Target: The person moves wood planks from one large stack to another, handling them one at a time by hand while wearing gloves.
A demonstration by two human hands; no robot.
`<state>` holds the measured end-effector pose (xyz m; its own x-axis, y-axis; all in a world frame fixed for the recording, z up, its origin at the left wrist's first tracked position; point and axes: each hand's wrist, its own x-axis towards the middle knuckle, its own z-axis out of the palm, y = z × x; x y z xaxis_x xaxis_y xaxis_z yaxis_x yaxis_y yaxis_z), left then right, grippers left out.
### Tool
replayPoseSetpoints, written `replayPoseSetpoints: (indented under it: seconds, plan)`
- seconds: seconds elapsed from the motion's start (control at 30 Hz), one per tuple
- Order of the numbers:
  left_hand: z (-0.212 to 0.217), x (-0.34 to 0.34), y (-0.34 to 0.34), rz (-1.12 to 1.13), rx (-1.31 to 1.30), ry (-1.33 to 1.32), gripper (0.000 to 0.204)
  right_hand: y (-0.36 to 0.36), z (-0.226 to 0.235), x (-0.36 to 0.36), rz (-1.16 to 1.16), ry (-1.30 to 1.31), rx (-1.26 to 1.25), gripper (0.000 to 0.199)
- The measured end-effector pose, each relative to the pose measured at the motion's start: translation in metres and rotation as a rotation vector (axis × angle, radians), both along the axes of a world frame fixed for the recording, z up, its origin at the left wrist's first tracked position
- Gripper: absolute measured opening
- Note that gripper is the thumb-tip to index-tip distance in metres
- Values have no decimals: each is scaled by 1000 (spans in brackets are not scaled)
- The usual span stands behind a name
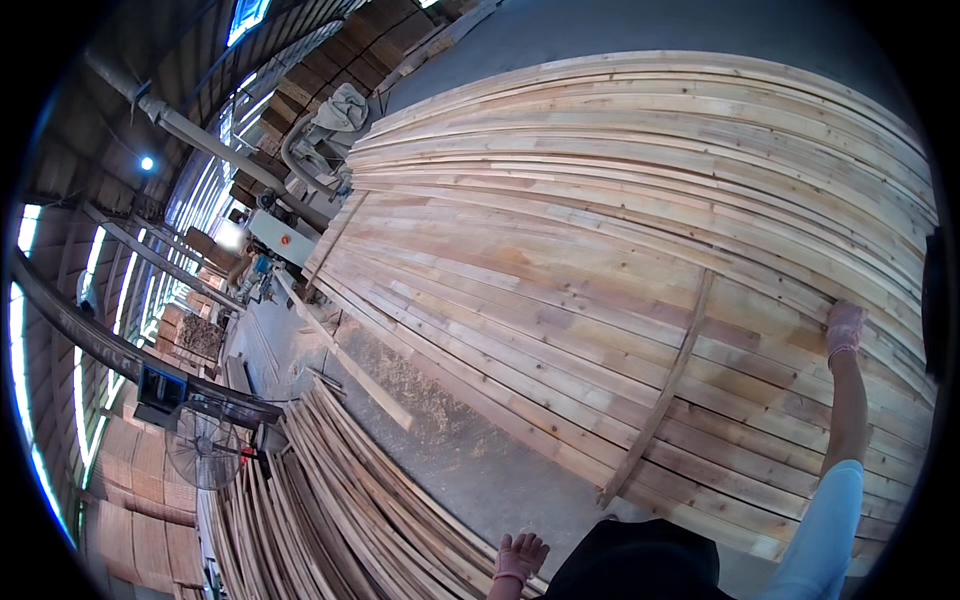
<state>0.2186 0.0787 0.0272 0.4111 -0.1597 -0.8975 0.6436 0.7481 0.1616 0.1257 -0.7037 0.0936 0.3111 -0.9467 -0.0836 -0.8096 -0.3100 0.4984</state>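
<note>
- Planks (560,260) in one broad stack fill my view; too many to count.
- One thin wooden strip (662,385) lies across them, between my two hands.
- My right hand (844,328), gloved, lies flat and open on a plank near the stack's far edge, gripping nothing.
- My left hand (520,556), gloved, fingers spread, hangs open over a second pile of narrow slats (330,500).
- One fan (205,455) stands beyond the sawdust-strewn floor (470,450).
</note>
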Motion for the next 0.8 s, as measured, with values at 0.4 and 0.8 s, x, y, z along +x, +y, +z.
replayPoseSetpoints:
  seconds: [0.4, 0.8]
  plan:
    - [-18, 24, -2, -300, -320, -113, 40, 110, 20, -28, 81, 180, 37, 21]
    - [28, 22, -65, -761, -534, -260, 42, 382, 43, -178, -22, -122, 1506, 45]
